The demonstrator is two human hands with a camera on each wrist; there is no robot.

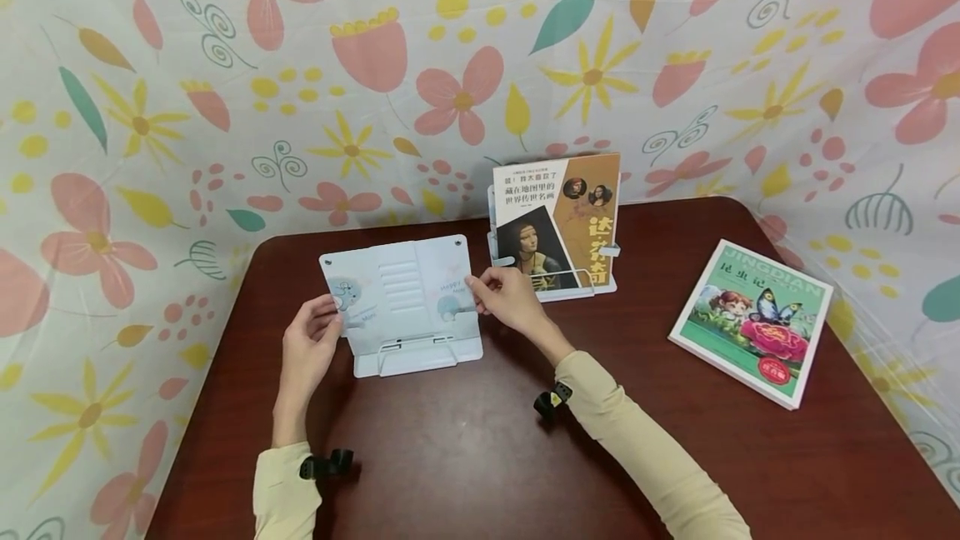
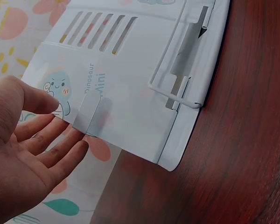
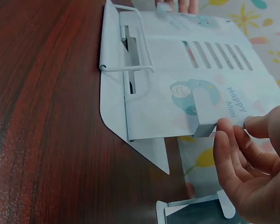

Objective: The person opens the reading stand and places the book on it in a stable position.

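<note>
A pale blue metal book stand (image 1: 408,307) with cartoon dinosaur prints stands on the table, its back plate tilted up and several slots in its middle. My left hand (image 1: 311,344) holds its left edge. In the left wrist view the thumb lies over the front and the other fingers are at the edge and behind it, beside a small side clip (image 2: 87,112). My right hand (image 1: 510,298) pinches the right edge between thumb and fingers, just by the other side clip (image 3: 204,114). A wire page holder (image 3: 147,42) crosses the stand's lower lip.
Behind my right hand, a second book stand (image 1: 611,283) bears an upright book (image 1: 558,219) with a portrait on its cover. At the right lies a thick green book (image 1: 750,323) on the dark wooden table (image 1: 465,457). A floral cloth (image 1: 465,23) hangs behind.
</note>
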